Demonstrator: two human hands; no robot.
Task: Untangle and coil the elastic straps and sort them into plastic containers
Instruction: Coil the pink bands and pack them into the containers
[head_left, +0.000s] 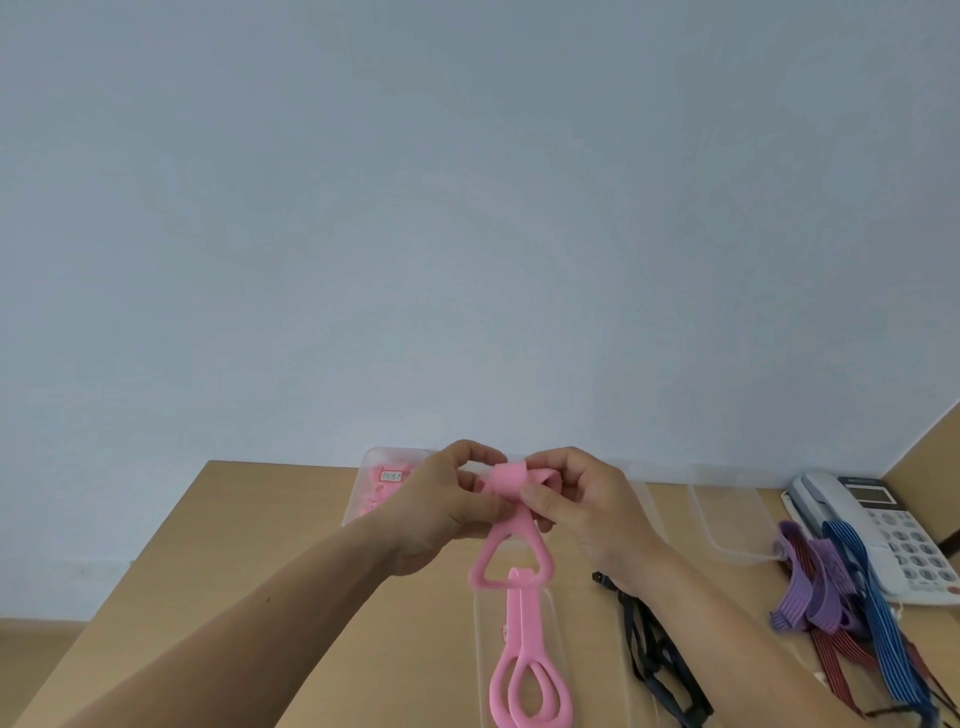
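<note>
Above the middle of the desk (270, 545), both hands met at one end of a pink strap (511, 564). The left hand (447, 512) had its fingers curled round the strap's folded upper end, thumb on top. The right hand (587, 506) pinched the same fold from the other side, its thumb pressed against the pink band. Below the hands the strap's triangular loop hung free in the air. The rest trailed down in long loops that lay on a flat clear container (483, 639) near the front edge of the desk.

At the back of the desk, against the pale wall (467, 208), stood a clear container (363, 499) with pink straps inside and a small label on it. It was partly hidden by the left hand. A second clear container (652, 512) showed behind the right hand, and a third (698, 514) lay farther to the right.

Just beside the right wrist, a black strap (654, 660) lay tangled on the desk. Well to the right, a purple strap (815, 587), a blue strap (872, 613) and a dark red strap (841, 662) lay piled across one another. They lay partly against a white telephone (893, 535) at the desk's right edge.
</note>
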